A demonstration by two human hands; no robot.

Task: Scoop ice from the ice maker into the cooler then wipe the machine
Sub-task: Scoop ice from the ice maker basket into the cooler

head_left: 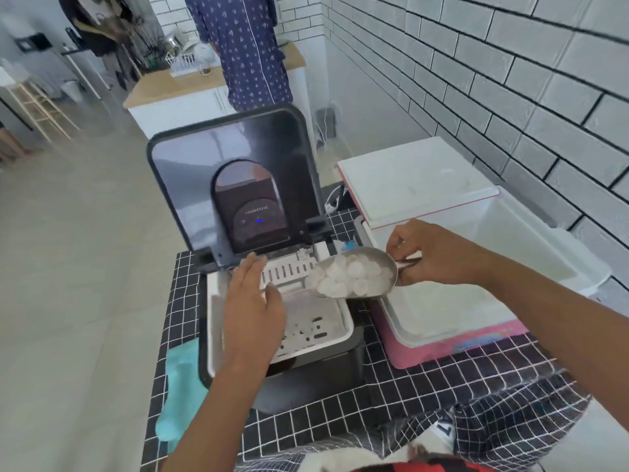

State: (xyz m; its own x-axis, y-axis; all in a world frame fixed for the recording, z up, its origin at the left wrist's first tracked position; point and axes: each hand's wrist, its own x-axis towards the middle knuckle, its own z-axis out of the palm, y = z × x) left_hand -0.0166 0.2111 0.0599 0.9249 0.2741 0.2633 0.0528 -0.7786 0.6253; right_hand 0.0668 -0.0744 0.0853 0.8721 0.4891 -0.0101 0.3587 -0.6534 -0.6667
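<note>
A dark grey ice maker (308, 373) stands on the checked counter with its lid (190, 172) raised. Its white basket (340, 330) holds a few ice pieces. My right hand (429, 255) grips the handle of a metal scoop (381, 264) heaped with ice (350, 275), held above the gap between the ice maker and the cooler. My left hand (253, 301) hovers flat over the basket's left side, fingers apart, holding nothing. The pink and white cooler (442, 345) sits open to the right, its lid (415, 178) leaning back.
A turquoise cloth (180, 386) hangs over the counter's left edge beside the ice maker. A white brick wall (510, 80) runs along the right. Behind the machine a person in a blue patterned garment (241, 46) stands at a wooden-topped counter (160, 86).
</note>
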